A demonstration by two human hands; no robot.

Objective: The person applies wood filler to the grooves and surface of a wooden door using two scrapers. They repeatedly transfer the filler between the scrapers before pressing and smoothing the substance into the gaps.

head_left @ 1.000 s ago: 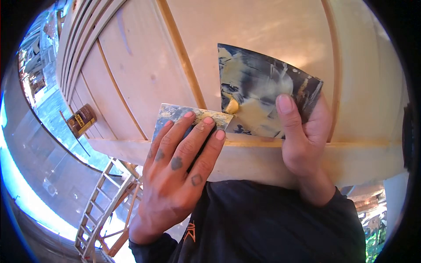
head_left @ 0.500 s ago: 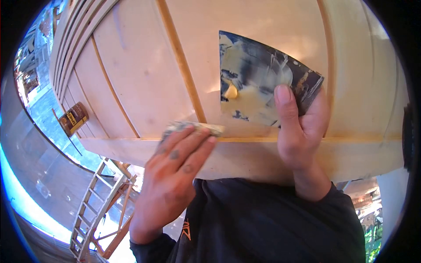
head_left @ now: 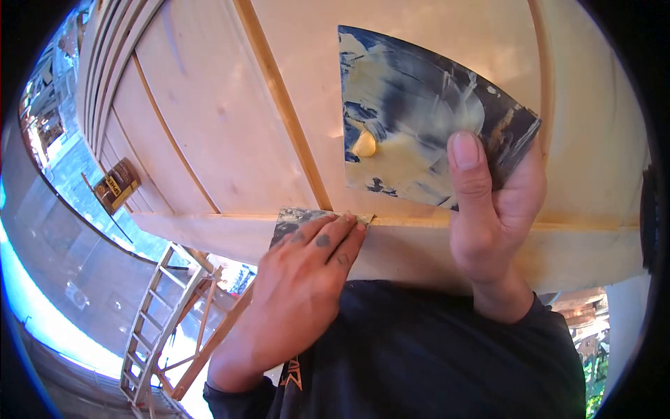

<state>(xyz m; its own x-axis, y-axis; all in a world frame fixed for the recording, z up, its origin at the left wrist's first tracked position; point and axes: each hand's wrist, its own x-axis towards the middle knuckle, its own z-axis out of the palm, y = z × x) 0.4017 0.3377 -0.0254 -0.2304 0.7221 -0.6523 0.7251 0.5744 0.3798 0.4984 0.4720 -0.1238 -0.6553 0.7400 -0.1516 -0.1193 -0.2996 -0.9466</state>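
My left hand [head_left: 303, 269] is closed on a thin, flat putty spreader [head_left: 289, 220] smeared grey and cream. Its fingers press the spreader onto the junction between the pale panel [head_left: 230, 140] and the lower ledge [head_left: 398, 255], close to the bottom end of a brown strip [head_left: 279, 98]. My right hand [head_left: 492, 209] grips a dark, curved-edge putty board [head_left: 412, 112], thumb on top and the fingers mostly hidden behind. Cream putty coats much of the board, with a small yellowish lump [head_left: 364, 144] near its left edge.
A brown can [head_left: 116, 187] with a stick in it stands at the left, by the panel's end. Below it are a ladder [head_left: 150, 328] and a wooden support [head_left: 213, 342]. Curved slats [head_left: 118, 56] edge the panel's upper left. A dark object [head_left: 650, 220] sits far right.
My left hand has slid right along the junction with the spreader, which now shows more of its face. The putty board in my right hand has come slightly closer to the camera.
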